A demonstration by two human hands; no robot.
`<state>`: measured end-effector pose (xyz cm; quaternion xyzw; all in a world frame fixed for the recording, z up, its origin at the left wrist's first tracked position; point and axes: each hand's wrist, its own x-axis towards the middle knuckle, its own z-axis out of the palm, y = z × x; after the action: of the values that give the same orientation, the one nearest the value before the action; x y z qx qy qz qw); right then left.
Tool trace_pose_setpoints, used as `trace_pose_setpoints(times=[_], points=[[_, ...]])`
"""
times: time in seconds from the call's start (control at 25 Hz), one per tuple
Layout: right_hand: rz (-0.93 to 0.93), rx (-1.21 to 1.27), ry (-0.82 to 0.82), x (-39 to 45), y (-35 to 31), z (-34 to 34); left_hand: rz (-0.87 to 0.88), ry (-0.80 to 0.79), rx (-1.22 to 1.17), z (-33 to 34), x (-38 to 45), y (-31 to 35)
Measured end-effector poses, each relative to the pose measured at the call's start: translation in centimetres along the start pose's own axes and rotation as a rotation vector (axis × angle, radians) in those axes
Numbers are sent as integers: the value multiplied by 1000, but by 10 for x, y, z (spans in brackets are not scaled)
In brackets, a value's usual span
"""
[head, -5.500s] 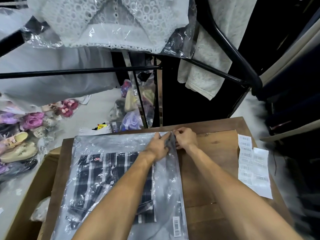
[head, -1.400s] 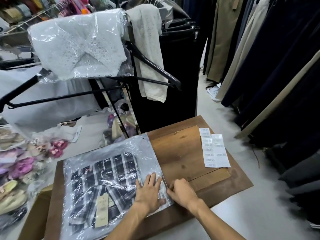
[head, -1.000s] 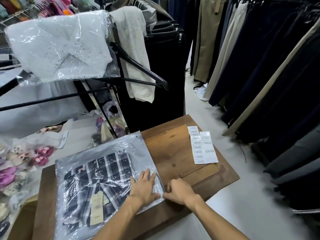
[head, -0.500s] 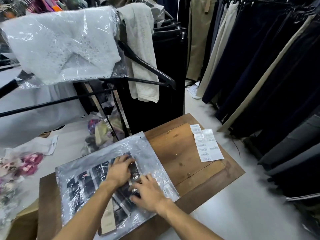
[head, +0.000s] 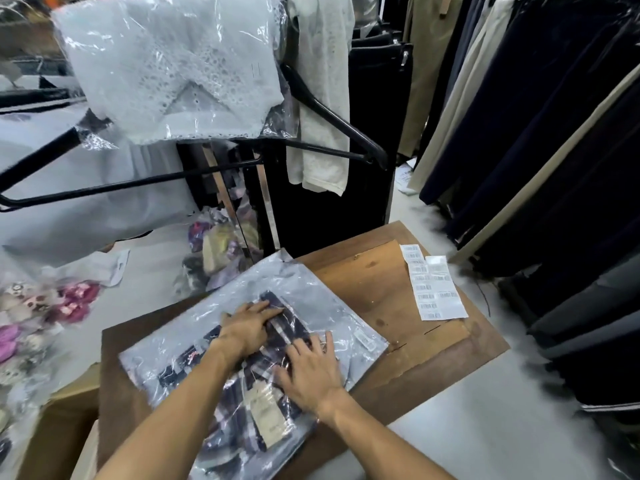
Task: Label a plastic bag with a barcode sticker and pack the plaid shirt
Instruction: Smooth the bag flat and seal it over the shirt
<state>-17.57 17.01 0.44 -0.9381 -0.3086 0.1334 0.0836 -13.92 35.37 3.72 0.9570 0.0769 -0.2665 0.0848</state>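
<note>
A clear plastic bag (head: 304, 289) lies on the wooden table (head: 374, 282), with the dark plaid shirt (head: 239, 407) folded inside it. A beige hang tag (head: 268, 415) shows through the plastic near me. A white barcode sticker (head: 364, 340) is stuck near the bag's right corner. My left hand (head: 247, 325) lies flat on the bag over the shirt, fingers spread and pointing right. My right hand (head: 310, 370) presses palm down on the bag just beside it, fingers apart. Neither hand grips anything.
Sheets of barcode stickers (head: 431, 284) lie on the table's right side. A black hanger rail (head: 332, 116) with a bagged white lace garment (head: 173, 71) hangs over the far side. Dark trousers (head: 519, 116) hang at the right. A cardboard box (head: 59, 427) stands at the left.
Both hands moved from the bag's near right corner, by the sticker, onto the middle of the bag over the shirt, where they now press flat. The view has shifted slightly.
</note>
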Motion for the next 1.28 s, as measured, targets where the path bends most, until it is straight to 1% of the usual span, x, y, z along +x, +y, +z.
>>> trace_pose_setpoints(times=[0.08,0.28,0.4,0.52,0.6,0.68,0.76,0.84,0.88,0.96,1.08,1.28], points=[[-13,-13,-2,2,8,-2,-18,10,-2,2,-5,4],[-32,-34,-105,1,37,-17,-127,29,20,14,-13,11],[-75,-80,-149,9,53,-21,-209,61,-18,29,-25,19],[-134,-125,-225,22,65,-27,-283,130,-195,48,-39,26],[-150,-37,-251,28,77,-32,-287,207,-347,61,-54,30],[-128,58,-213,25,98,-37,-326,267,-402,76,-78,39],[-83,97,-168,12,124,-35,-377,231,-379,90,-102,48],[-87,86,-190,-2,144,-29,-390,151,-345,100,-114,54],[-100,68,-219,-6,150,-24,-395,140,-339,102,-115,56],[-102,59,-249,-4,151,-21,-405,162,-362,101,-109,56],[-102,58,-245,14,144,-27,-414,192,-411,94,-97,49],[-99,56,-261,31,140,-35,-429,172,-408,84,-87,45]])
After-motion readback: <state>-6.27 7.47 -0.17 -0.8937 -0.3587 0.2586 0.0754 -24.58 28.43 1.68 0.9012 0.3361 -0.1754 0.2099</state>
